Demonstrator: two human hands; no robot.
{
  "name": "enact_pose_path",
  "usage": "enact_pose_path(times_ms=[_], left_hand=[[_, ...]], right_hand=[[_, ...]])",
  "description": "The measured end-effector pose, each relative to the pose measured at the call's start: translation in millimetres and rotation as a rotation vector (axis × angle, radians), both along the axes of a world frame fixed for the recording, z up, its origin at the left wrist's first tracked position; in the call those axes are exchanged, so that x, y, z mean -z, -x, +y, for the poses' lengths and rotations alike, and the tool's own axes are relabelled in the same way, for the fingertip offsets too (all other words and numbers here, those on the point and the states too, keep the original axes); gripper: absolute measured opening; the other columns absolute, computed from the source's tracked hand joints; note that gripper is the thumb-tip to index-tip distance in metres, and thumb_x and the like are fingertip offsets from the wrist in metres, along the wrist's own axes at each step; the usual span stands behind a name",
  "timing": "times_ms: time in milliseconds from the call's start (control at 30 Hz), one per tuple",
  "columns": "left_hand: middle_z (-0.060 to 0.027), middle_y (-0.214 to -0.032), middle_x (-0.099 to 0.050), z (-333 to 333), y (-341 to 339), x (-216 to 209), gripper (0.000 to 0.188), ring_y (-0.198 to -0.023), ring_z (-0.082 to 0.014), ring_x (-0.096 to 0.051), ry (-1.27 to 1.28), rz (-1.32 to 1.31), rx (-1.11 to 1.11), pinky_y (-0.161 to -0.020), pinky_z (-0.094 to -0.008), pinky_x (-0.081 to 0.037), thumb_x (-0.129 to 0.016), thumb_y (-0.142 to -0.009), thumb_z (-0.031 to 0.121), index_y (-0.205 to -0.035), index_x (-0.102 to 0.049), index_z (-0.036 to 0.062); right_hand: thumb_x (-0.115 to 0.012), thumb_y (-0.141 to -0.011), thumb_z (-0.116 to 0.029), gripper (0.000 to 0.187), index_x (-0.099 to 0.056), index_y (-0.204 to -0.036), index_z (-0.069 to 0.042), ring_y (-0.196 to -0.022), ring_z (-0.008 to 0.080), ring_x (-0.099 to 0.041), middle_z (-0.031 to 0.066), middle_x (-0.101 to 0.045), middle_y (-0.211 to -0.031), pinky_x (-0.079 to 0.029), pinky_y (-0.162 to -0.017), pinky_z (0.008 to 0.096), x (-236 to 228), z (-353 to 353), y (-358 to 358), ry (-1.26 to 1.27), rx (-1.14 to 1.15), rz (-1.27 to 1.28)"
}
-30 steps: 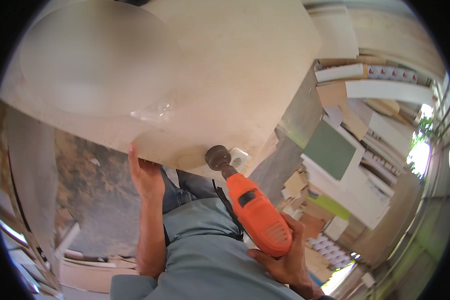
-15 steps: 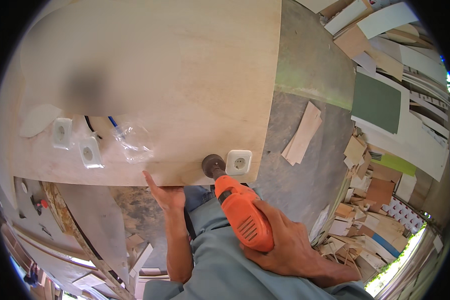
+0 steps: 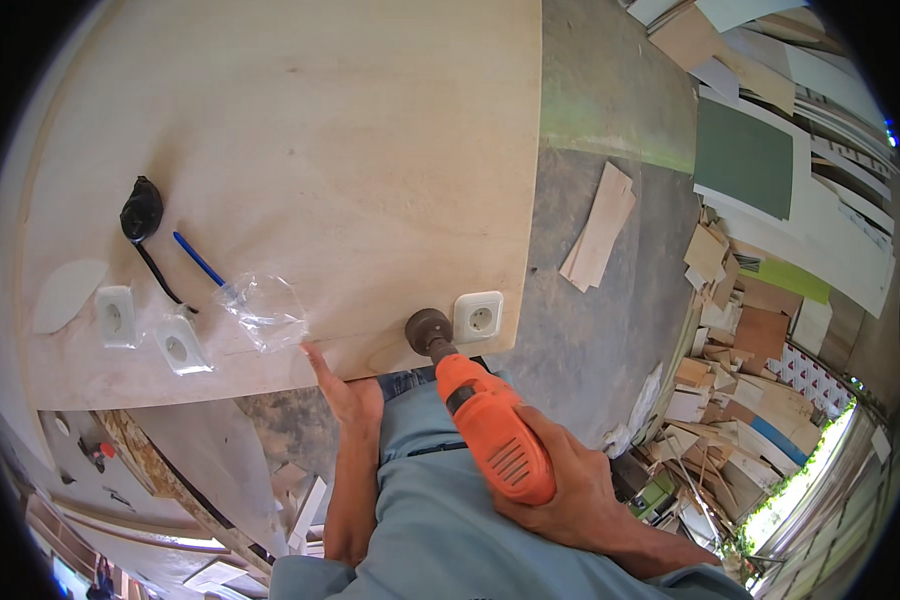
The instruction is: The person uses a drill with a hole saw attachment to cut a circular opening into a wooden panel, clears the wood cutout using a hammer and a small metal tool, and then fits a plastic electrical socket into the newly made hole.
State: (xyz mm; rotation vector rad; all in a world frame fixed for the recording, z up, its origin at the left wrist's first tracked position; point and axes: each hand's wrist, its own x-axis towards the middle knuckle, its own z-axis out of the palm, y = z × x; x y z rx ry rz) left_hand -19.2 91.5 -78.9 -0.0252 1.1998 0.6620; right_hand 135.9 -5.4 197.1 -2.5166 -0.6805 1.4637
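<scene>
In my right hand (image 3: 560, 480) is an orange power drill (image 3: 505, 440), its handle wrapped by my fingers. A dark hole saw (image 3: 428, 332) on its front end touches or nearly touches the pale plywood board (image 3: 370, 180), close to the near edge. Right beside the hole saw, a white wall socket (image 3: 479, 317) lies on the board. My left hand (image 3: 355, 398) grips the board's near edge, thumb on top, the other fingers hidden underneath. Farther left on the board lie two more white sockets (image 3: 117, 317) (image 3: 183, 345), partly in clear plastic.
A crumpled clear bag (image 3: 265, 312), a blue pen-like stick (image 3: 199, 259) and a black object with a cord (image 3: 141, 210) lie on the board. Thin wood strips (image 3: 600, 225) rest on the concrete floor to the right. Beyond is a heap of wood offcuts (image 3: 760, 350).
The view has shifted slightly, and the black object on the board, blurred before, now shows sharply. Drill, hole saw and both hands keep about the same place at the board's edge.
</scene>
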Motion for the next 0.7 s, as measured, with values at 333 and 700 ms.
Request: enact_pose_path(times_ms=[333,700], left_hand=[[-0.0072,-0.156,-0.039,2,5,1,0.080,-0.143,-0.0270,-0.038,-0.021,0.007,0.023,-0.119,-0.0461,-0.031,-0.052,-0.099,0.062,-0.156,-0.031,0.0111],[-0.0084,-0.156,-0.040,-2,2,6,0.080,-0.143,-0.0275,-0.038,-0.013,-0.007,0.005,-0.119,-0.0462,-0.031,-0.052,-0.099,0.063,-0.156,-0.032,0.0102]], right_hand=[[-0.086,-0.076,-0.019,0.082,-0.043,-0.143,-0.002,-0.099,0.0326,-0.073,0.0225,-0.068,-0.115,-0.060,-0.086,0.0410,8,-2,8,-0.055,0.078,-0.013],[-0.087,-0.075,-0.021,0.084,-0.042,-0.144,-0.002,-0.100,0.0338,-0.073,0.0234,-0.067,-0.117,-0.060,-0.087,0.0422,4,1,11,-0.031,0.055,-0.027]])
